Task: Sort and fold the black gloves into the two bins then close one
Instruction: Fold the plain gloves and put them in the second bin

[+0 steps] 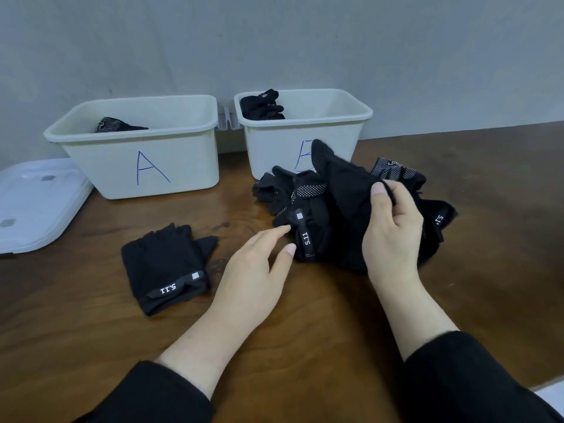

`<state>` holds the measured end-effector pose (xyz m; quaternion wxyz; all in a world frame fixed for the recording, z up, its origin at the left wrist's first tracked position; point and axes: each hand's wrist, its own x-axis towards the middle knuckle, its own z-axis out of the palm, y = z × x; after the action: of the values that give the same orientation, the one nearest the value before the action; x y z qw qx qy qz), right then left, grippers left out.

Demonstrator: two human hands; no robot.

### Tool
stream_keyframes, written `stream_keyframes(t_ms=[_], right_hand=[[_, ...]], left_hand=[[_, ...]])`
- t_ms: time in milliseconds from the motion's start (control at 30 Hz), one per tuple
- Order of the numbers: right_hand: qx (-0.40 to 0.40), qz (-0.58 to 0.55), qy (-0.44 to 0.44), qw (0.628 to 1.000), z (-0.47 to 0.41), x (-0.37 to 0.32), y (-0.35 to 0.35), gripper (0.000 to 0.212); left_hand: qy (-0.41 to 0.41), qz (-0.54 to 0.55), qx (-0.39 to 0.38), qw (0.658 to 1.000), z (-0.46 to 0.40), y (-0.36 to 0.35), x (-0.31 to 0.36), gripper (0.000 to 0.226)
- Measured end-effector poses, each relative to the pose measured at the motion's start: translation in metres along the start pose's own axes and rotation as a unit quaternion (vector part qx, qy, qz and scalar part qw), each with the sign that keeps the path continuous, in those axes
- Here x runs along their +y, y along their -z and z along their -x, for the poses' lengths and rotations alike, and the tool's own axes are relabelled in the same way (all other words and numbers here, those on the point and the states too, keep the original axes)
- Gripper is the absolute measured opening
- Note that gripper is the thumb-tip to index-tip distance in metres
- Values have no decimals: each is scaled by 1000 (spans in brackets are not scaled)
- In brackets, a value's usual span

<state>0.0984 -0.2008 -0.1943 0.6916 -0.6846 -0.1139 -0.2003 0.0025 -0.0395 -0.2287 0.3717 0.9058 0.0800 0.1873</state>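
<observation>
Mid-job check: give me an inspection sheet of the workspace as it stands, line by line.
Surface: brown wooden table, bare wood showing between items.
Job's things: bin A and bin B stand open by the wall, each holding black gloves; one fingerless glove lies flat alone; glove pile in front of bin B; white lid lies at the left edge.
Clutter: nothing seen.
Grippers: left hand open, fingertips at the pile; right hand pinches a raised glove.
Cables: nothing seen.
Surroundings: plain grey wall; grey clip between the bins.
</observation>
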Motion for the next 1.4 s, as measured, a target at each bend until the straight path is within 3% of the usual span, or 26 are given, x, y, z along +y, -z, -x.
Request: stream_keyframes(t_ms=[167, 267, 400, 500, 633, 733, 933, 1067, 1167, 1300, 1333, 1400], right_hand=[[5, -149, -53, 987, -4, -3, 5, 28], [-42, -304, -167, 937, -4, -10, 3, 35], [-100, -346, -247, 900, -2, -12, 2, 27], [-176, -333, -242, 894, 3, -9, -2, 32], [-252, -291, -232, 893, 10, -10, -9, 32], [-274, -250, -233, 899, 12, -4, -13, 29], [-235, -135, -100, 957, 18, -1, -27, 16], [-229, -120, -70, 963, 36, -11, -46, 20], [-301, -94, -53, 947, 56, -20, -63, 19], [-379, -5, -24, 925, 73, -22, -89, 8], [-410, 53, -3, 911, 75, -19, -95, 11], [-497, 178, 65, 847, 81, -12, -104, 28]], left_hand=[[-7, 27, 19, 999, 0, -1, -1, 39], [-11, 71, 53, 996, -3, 1, -2, 38], [11, 188, 63, 980, -5, 9, 5, 37], [66, 337, 16, 939, -8, 13, 1, 47], [165, 500, -90, 845, -7, 24, 2, 36], [185, 522, -68, 830, -7, 39, 0, 31], [107, 404, 139, 898, -18, 117, -6, 10], [60, 278, 214, 934, -18, 171, -24, 7], [54, 226, 221, 947, -9, 187, -42, 8], [75, -24, 225, 971, 6, 182, -72, 13], [76, -53, 208, 974, 12, 178, -79, 15], [67, -88, 142, 984, 24, 169, -99, 18]])
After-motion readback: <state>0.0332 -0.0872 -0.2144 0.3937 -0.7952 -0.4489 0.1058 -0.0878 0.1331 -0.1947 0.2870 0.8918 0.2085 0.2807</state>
